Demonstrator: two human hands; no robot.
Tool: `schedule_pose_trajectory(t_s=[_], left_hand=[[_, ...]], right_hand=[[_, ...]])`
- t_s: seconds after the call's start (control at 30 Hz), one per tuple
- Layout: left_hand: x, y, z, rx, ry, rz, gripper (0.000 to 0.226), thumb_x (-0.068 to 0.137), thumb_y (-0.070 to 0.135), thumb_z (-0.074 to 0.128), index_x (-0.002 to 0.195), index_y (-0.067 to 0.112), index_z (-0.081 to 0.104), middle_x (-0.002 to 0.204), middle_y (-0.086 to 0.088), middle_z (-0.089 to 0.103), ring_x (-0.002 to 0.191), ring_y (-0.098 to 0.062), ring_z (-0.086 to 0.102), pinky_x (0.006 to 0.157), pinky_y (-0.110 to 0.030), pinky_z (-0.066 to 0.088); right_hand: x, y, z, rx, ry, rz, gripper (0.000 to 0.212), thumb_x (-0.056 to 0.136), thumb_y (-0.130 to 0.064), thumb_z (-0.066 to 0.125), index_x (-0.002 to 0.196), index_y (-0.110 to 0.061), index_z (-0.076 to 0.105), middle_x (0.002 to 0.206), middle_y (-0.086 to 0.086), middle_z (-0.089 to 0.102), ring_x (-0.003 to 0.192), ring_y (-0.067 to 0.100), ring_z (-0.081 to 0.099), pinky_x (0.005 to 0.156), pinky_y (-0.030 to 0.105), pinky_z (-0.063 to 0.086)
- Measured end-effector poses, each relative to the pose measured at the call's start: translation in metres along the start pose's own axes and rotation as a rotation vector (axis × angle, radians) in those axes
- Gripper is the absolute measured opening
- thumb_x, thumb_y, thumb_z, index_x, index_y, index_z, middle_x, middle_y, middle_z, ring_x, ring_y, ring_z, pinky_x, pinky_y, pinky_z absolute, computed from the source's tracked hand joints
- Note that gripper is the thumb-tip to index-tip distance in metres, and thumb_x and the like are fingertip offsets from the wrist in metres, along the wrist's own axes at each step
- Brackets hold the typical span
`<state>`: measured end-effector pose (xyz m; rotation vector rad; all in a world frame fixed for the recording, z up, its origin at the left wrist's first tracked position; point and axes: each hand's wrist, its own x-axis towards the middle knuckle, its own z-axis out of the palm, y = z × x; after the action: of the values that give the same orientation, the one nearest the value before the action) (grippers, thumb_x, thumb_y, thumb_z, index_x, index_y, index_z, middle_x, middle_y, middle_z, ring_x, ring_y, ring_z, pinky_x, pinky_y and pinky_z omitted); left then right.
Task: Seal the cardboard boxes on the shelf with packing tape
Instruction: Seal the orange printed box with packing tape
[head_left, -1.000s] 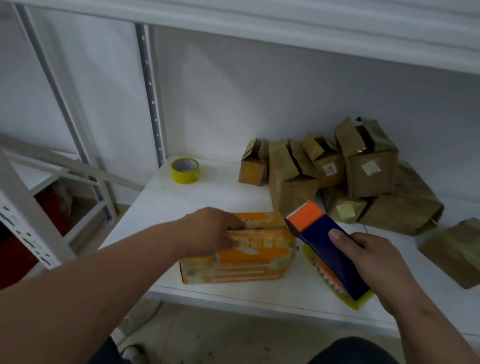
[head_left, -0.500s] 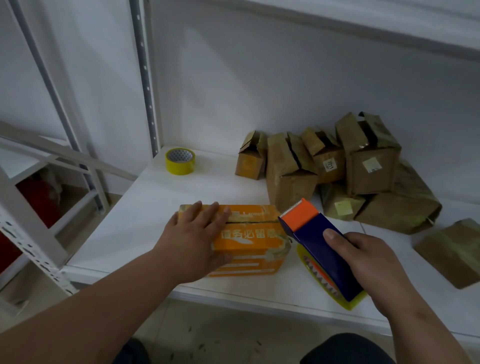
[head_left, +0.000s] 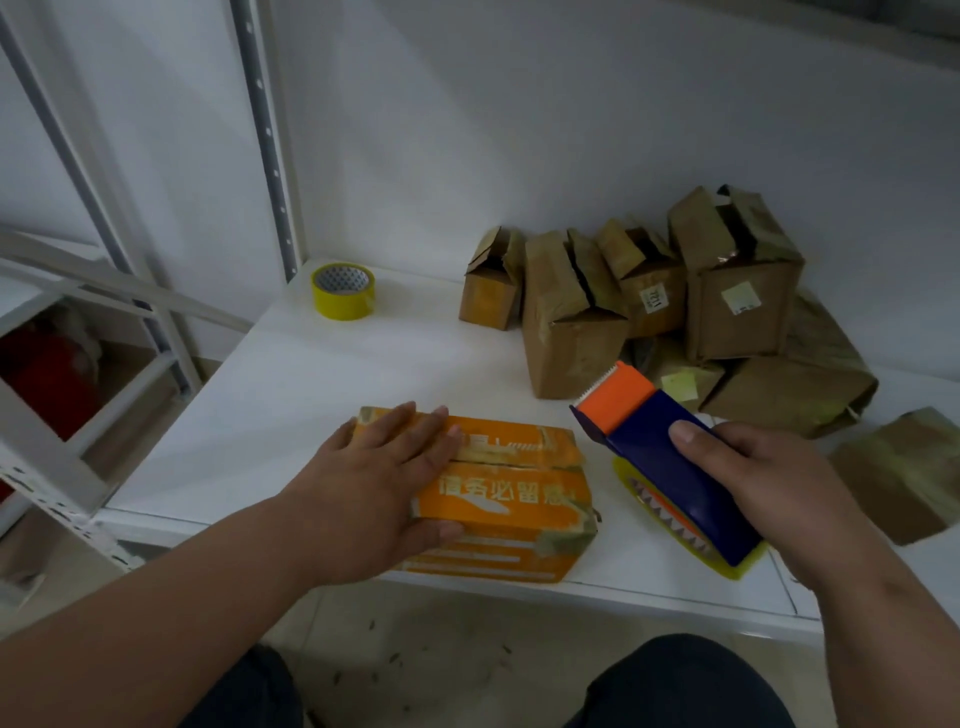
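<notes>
With our left hand (head_left: 382, 480) flat on the orange box (head_left: 506, 499) and our right hand (head_left: 774, 480) gripping the tape dispenser (head_left: 670, 462), we should start tape past the seam's end.

Orange box (head_left: 511, 499): printed cardboard with wrinkled glossy tape; brown boxes (head_left: 574, 322): matt creased cardboard; tape dispenser (head_left: 670, 462): smooth glossy plastic; shelf (head_left: 322, 384): smooth white.

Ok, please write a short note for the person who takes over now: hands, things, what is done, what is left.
Left hand lies flat on the orange cardboard box at the white shelf's front edge.
Right hand grips the blue-and-orange tape dispenser, beside the box, not touching it.
Spare yellow tape roll stands at back left; brown cardboard boxes are piled at back right, several with flaps open.
Done: orange box's flaps pressed down.
Left: tape its seam, then the brown boxes.
</notes>
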<state>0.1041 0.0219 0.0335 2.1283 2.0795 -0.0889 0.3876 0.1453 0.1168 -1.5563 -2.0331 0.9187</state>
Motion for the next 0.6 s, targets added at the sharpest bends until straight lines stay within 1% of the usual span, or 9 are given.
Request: schedule_pose_trajectory(t_s=[0.1, 0.17, 0.23, 0.3, 0.33, 0.4, 0.47, 0.53, 0.6], left_hand=[[-0.002, 0.003, -0.001, -0.034, 0.007, -0.021, 0.095, 0.071, 0.086, -0.002, 0.146, 0.032, -0.027, 0.152, 0.019, -0.026, 0.143, -0.006, -0.024, 0.122, -0.041, -0.001], [-0.002, 0.004, -0.002, -0.066, 0.011, -0.046, 0.098, 0.071, 0.085, 0.003, 0.151, 0.032, -0.017, 0.153, 0.021, -0.02, 0.143, -0.003, -0.02, 0.122, -0.039, 0.0], [0.0, 0.005, -0.004, -0.096, 0.025, -0.058, 0.102, 0.067, 0.087, 0.002, 0.154, 0.034, -0.005, 0.157, 0.021, -0.011, 0.147, -0.004, -0.013, 0.123, -0.04, 0.005], [0.003, 0.005, -0.006, -0.124, 0.024, -0.07, 0.107, 0.062, 0.089, 0.001, 0.154, 0.036, 0.001, 0.16, 0.021, -0.005, 0.148, -0.004, -0.009, 0.122, -0.042, 0.007], [0.003, 0.005, -0.007, -0.14, 0.013, -0.076, 0.108, 0.06, 0.089, 0.002, 0.154, 0.036, 0.001, 0.16, 0.021, -0.004, 0.147, -0.004, -0.009, 0.122, -0.043, 0.004], [0.003, 0.004, -0.011, -0.152, -0.035, -0.091, 0.11, 0.059, 0.093, 0.007, 0.154, 0.037, -0.002, 0.16, 0.022, -0.006, 0.146, -0.003, -0.014, 0.12, -0.05, -0.009], [0.002, 0.005, -0.019, -0.111, -0.075, -0.109, 0.108, 0.064, 0.095, 0.012, 0.153, 0.038, -0.005, 0.159, 0.023, -0.011, 0.145, -0.005, -0.023, 0.114, -0.058, -0.019], [0.003, 0.009, -0.027, -0.118, -0.04, -0.143, 0.102, 0.065, 0.087, 0.008, 0.154, 0.038, -0.002, 0.16, 0.022, -0.011, 0.145, -0.008, -0.023, 0.113, -0.06, -0.019], [0.001, 0.016, -0.041, -0.264, 0.084, -0.193, 0.091, 0.072, 0.081, 0.015, 0.153, 0.04, 0.012, 0.161, 0.022, 0.002, 0.148, -0.005, -0.008, 0.118, -0.054, -0.009]], right_hand=[[-0.002, -0.004, -0.003, 0.015, -0.001, -0.024, 0.045, 0.085, -0.051, 0.057, 0.079, -0.008, 0.069, 0.069, 0.013, 0.068, 0.065, 0.033, 0.064, 0.058, 0.031, 0.041], [-0.005, -0.008, -0.005, 0.037, 0.0, -0.052, 0.048, 0.079, -0.056, 0.055, 0.077, -0.01, 0.069, 0.065, 0.009, 0.068, 0.062, 0.03, 0.064, 0.058, 0.031, 0.041], [-0.008, -0.011, -0.007, 0.023, -0.013, -0.118, 0.049, 0.074, -0.059, 0.054, 0.073, -0.012, 0.066, 0.059, 0.004, 0.065, 0.053, 0.017, 0.06, 0.055, 0.029, 0.037], [-0.014, -0.015, -0.006, 0.01, -0.028, -0.208, 0.046, 0.079, -0.063, 0.059, 0.069, -0.019, 0.064, 0.058, -0.002, 0.064, 0.047, 0.007, 0.055, 0.053, 0.025, 0.035], [-0.017, -0.017, -0.005, 0.012, -0.036, -0.254, 0.045, 0.08, -0.065, 0.059, 0.07, -0.022, 0.064, 0.06, -0.004, 0.065, 0.048, 0.006, 0.056, 0.052, 0.022, 0.036], [-0.023, -0.021, -0.003, 0.025, -0.051, -0.335, 0.04, 0.073, -0.068, 0.051, 0.077, -0.03, 0.065, 0.064, -0.006, 0.067, 0.05, 0.005, 0.058, 0.048, 0.014, 0.04], [-0.028, -0.026, -0.001, 0.031, -0.058, -0.399, 0.046, 0.067, -0.077, 0.045, 0.084, -0.038, 0.064, 0.066, -0.007, 0.067, 0.052, 0.006, 0.06, 0.047, 0.009, 0.04], [-0.03, -0.03, -0.001, 0.013, -0.062, -0.443, 0.057, 0.065, -0.088, 0.039, 0.089, -0.042, 0.062, 0.068, -0.011, 0.068, 0.056, 0.006, 0.062, 0.048, 0.008, 0.042], [-0.032, -0.033, -0.001, 0.001, -0.059, -0.464, 0.061, 0.062, -0.092, 0.035, 0.093, -0.045, 0.06, 0.071, -0.016, 0.069, 0.061, 0.004, 0.064, 0.05, 0.009, 0.045]])
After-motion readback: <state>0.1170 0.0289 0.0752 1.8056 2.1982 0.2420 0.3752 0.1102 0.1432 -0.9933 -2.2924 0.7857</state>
